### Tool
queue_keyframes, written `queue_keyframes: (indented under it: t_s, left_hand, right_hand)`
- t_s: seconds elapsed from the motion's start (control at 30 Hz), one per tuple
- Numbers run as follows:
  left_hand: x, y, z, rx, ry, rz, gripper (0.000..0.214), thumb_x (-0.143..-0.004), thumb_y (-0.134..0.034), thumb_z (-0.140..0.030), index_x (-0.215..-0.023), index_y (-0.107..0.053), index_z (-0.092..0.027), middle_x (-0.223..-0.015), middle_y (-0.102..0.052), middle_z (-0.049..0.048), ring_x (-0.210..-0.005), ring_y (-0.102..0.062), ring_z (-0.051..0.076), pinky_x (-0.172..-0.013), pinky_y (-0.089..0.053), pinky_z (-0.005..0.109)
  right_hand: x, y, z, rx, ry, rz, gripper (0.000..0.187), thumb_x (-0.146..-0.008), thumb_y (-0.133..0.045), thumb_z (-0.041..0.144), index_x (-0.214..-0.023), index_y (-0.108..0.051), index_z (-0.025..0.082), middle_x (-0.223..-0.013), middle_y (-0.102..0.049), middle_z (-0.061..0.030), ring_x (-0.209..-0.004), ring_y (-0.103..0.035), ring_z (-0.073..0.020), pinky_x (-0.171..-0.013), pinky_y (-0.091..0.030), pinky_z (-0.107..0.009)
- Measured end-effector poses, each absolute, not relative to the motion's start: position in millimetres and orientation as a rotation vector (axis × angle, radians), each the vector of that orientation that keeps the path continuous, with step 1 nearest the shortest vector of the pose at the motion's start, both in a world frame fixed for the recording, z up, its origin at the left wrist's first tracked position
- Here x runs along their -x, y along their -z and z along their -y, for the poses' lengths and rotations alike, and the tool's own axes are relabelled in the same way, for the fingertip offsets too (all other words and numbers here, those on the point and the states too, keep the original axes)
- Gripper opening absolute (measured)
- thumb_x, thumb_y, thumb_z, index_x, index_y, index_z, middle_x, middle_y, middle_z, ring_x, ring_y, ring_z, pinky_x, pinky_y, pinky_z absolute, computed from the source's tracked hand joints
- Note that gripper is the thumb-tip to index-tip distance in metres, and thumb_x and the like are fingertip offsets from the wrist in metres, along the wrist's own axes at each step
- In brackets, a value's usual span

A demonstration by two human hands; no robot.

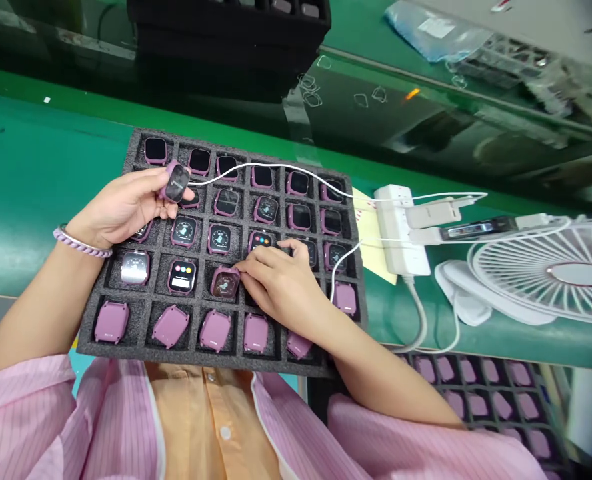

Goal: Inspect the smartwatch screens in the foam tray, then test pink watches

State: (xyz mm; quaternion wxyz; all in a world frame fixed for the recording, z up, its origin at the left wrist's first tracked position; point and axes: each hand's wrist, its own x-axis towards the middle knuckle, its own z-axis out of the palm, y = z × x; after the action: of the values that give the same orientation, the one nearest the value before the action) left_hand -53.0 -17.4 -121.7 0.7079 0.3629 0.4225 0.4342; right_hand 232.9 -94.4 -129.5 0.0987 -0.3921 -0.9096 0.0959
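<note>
My left hand grips a purple smartwatch body between thumb and fingers, raised above the tray with its dark screen facing up. A white cable runs to this watch from the right. Lower down, my right hand has its fingertips pinched at the upper right corner of another smartwatch, which sits in its compartment with a lit dial. Both hands are over a black foam tray full of strapless purple watches. Some screens glow, others are dark, and the front row lies back side up.
A white power strip with plugged-in chargers stands right of the tray on yellow paper. Farther right is a white fan. Another watch tray lies low at the right. A black foam stack stands at the back.
</note>
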Motion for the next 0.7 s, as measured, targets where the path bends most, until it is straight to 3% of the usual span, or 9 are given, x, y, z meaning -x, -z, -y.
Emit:
queue_keyframes:
  t_s: [0.2,0.4,0.57,0.7]
  left_hand:
    - [52.4,123.1,13.3,-0.680,-1.007,-1.000,0.025,-0.102,-0.059,-0.031,-0.113,-0.073,-0.013,-0.093,-0.076,0.0117,-0.083,-0.076,0.022,-0.060,-0.060,0.026]
    - [52.7,122.5,12.6,-0.708,-1.004,-0.992,0.027,-0.104,-0.055,-0.032,-0.112,-0.074,-0.014,-0.090,-0.076,0.0119,-0.081,-0.076,0.022,-0.054,-0.057,0.025]
    - [52.5,124.3,13.1,-0.702,-0.997,-0.995,0.023,-0.101,-0.060,-0.030,-0.106,-0.075,-0.013,-0.092,-0.077,0.0133,-0.082,-0.076,0.022,-0.059,-0.059,0.026]
    - [53.5,124.1,12.2,-0.713,-0.982,-0.979,0.023,-0.101,-0.060,-0.028,-0.107,-0.074,-0.012,-0.088,-0.076,0.0119,-0.074,-0.073,0.019,-0.058,-0.057,0.024]
  right_hand:
    - [-230.9,130.8,95.4,1.170,-0.281,2.691,0.023,-0.105,-0.053,0.014,-0.101,-0.074,0.020,-0.091,-0.069,-0.0034,-0.083,-0.061,-0.0197,-0.100,-0.027,-0.042]
    - [-231.7,130.1,94.1,1.163,-0.278,2.687,0.024,-0.106,-0.051,0.016,-0.098,-0.073,0.019,-0.089,-0.068,-0.0038,-0.083,-0.060,-0.0201,-0.100,-0.027,-0.042]
    - [-228.3,134.1,96.0,1.186,-0.258,2.689,0.022,-0.105,-0.053,0.016,-0.097,-0.072,0.019,-0.089,-0.068,-0.0032,-0.087,-0.061,-0.0205,-0.101,-0.027,-0.041]
    - [-224.4,128.9,97.1,1.234,0.007,2.572,0.029,-0.108,-0.053,0.015,-0.085,-0.069,0.021,-0.084,-0.069,0.0001,-0.081,-0.059,-0.0187,-0.103,-0.023,-0.042]
